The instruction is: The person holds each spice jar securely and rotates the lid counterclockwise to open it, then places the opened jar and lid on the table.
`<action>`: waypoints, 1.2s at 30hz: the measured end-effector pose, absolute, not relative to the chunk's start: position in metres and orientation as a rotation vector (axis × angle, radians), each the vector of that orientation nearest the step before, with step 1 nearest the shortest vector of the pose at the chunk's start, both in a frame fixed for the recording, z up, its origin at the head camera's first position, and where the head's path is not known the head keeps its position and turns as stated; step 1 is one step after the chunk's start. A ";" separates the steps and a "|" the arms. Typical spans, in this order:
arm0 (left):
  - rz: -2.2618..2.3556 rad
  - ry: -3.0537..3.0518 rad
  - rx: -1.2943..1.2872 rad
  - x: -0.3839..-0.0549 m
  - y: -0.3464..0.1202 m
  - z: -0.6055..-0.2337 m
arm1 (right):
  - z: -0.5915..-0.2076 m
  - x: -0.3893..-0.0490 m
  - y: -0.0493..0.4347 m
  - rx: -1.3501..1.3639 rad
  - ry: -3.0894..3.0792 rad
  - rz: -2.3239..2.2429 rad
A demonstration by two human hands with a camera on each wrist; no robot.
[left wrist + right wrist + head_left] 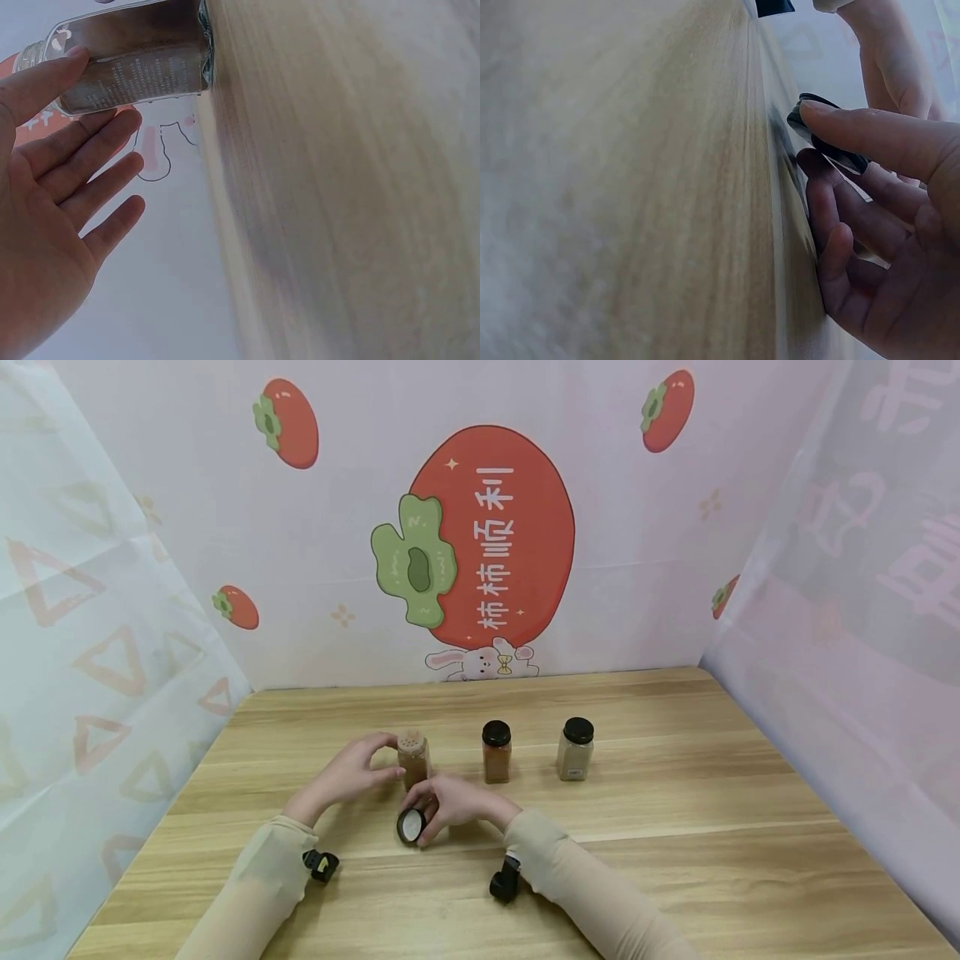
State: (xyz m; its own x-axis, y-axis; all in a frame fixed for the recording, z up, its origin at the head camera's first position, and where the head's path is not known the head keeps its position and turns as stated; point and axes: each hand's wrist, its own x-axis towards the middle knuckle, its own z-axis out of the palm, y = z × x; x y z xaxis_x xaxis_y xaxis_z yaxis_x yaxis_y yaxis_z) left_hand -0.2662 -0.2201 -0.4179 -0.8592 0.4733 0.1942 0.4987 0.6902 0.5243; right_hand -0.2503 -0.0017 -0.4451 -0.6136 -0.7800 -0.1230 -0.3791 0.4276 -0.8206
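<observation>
Left hand (352,773): fingers loosely straight, beside the open jar (415,765)
Open jar: upright on the table (675,827); print illegible
Right hand (453,802): pinches the black lid (412,827) nearby
Backdrop writing (494,547): 柿柿顺利
Pale jar (575,753): label unreadable; table's right edge well apart

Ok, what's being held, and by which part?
The right hand pinches the round black lid by its rim. The left hand, fingers extended, is beside the clear glass jar of brown powder; contact is unclear.

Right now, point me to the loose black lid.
In the head view, the black lid is left of centre, held by the right hand, nearer the camera than the uncapped jar.
</observation>
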 end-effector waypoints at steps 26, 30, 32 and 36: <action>-0.900 -2.842 -0.813 -0.266 -0.220 -0.421 | -0.445 -0.247 -0.001 -1.066 2.330 -0.901; -0.908 -2.848 -0.815 -0.266 -0.220 -0.420 | -0.444 -0.247 -0.001 -1.072 2.348 -0.877; -0.911 -2.854 -0.810 -0.265 -0.220 -0.420 | -0.443 -0.246 -0.001 -1.071 2.356 -0.866; -0.916 -2.868 -0.788 -0.264 -0.220 -0.418 | -0.441 -0.245 -0.002 -1.074 2.366 -0.853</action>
